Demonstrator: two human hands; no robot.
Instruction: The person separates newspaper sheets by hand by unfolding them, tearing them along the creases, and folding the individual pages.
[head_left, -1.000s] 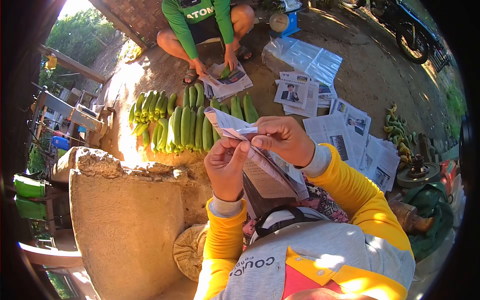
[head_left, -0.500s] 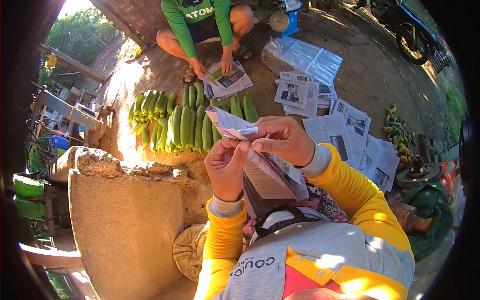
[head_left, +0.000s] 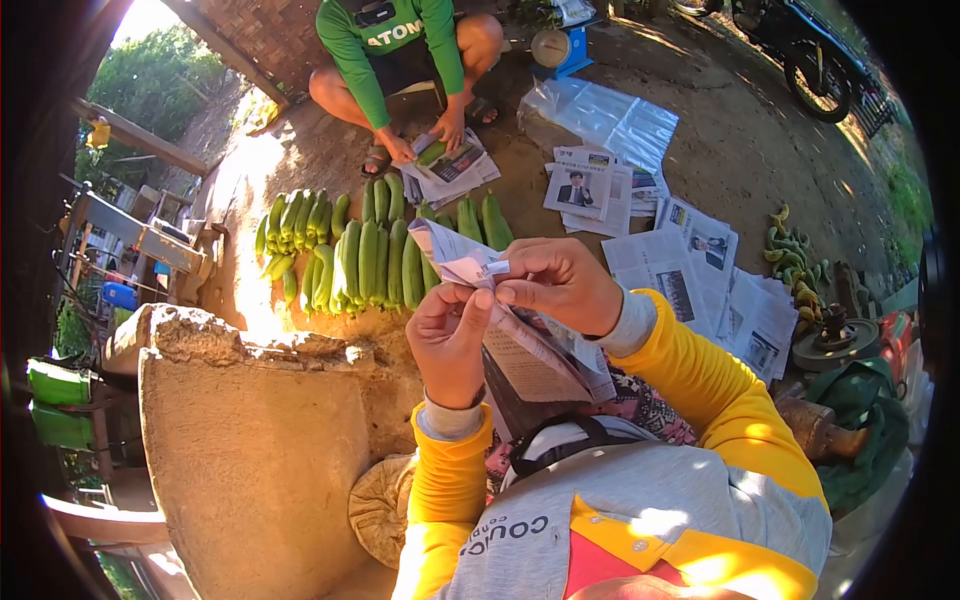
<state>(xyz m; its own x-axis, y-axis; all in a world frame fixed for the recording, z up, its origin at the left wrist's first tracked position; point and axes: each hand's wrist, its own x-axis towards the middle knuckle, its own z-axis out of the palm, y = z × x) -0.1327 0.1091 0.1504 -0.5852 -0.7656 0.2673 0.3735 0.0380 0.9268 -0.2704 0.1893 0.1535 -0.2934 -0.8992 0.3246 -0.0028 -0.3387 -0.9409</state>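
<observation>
Above my lap, my left hand point(head_left: 450, 340) and my right hand point(head_left: 562, 287) pinch a folded newspaper sheet point(head_left: 530, 365) between thumbs and fingers. Its gathered upper end flares out beyond my fingertips, while the printed lower part hangs toward my legs. A small pale strip point(head_left: 497, 268) shows at my right fingertips; I cannot tell whether it is tape or a paper edge. Beyond my hands, long green gourds point(head_left: 370, 260) lie in rows on the ground.
Opposite me, a squatting person in a green top point(head_left: 400, 40) handles a green gourd on newspapers point(head_left: 455, 175). Loose newspaper sheets point(head_left: 655, 255) and clear plastic bags point(head_left: 610, 115) lie to the right, near a blue scale point(head_left: 565, 50). A rough low wall point(head_left: 250, 450) stands at left.
My hands keep their pinch on the newspaper, with only a slight shift of the fingers. The person opposite has moved a hand over the gourd and paper. The view has shifted slightly.
</observation>
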